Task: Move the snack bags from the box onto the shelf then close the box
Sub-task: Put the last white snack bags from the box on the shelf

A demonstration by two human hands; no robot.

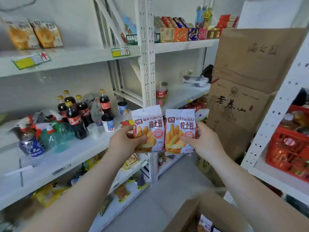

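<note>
Slippage worries me: my left hand (pixel 124 143) grips the left snack bag (pixel 148 128), my right hand (pixel 206 142) the right snack bag (pixel 179 129), both low down (glossy film), in mid-air before the shelf (pixel 75 156), whose cola bottles (pixel 75 118) I could topple.

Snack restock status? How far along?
Done: two similar-looking bags stand on the top shelf. In hand: left hand grips the left WATUDOU bag, right hand the right WATUDOU bag, neither shelved. Left: more bags in the cardboard box, flaps open.
</note>
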